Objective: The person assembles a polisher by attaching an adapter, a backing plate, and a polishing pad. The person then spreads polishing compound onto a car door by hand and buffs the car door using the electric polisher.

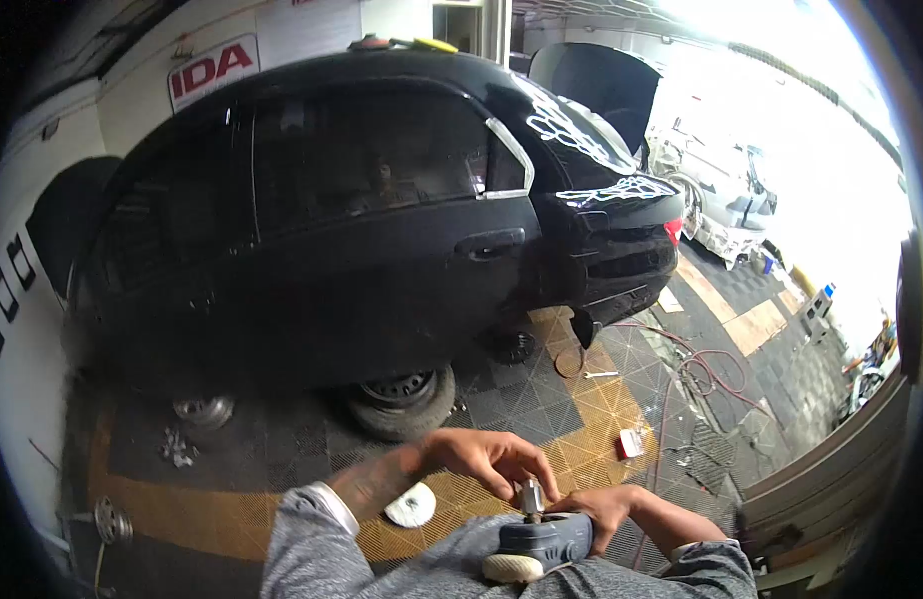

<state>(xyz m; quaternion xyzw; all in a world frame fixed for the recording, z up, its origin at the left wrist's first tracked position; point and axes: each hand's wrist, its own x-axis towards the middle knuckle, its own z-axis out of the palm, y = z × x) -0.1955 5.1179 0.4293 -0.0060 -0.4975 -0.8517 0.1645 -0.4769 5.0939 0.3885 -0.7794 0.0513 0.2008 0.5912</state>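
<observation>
A dark grey power polisher [544, 539] lies across my lap, with a cream round pad [512, 569] at its near end. My right hand [603, 511] wraps around the right end of its body. A silver metal spindle [531, 497] sticks up from the tool. My left hand [489, 461] reaches in from the left, thumb and fingers closed around the top of that spindle. The fingertips partly hide what they grip. A white round pad [409, 506] with a small centre hole lies just below my left forearm.
A black car [381, 270] without mounted wheels visible fills the view ahead. Loose wheels [406, 404] lie beneath it. A wrench [601, 374], a small red-and-white box [631, 443] and a red hose [716, 364] lie on the tiled floor at right. Pads [433, 45] rest on the roof.
</observation>
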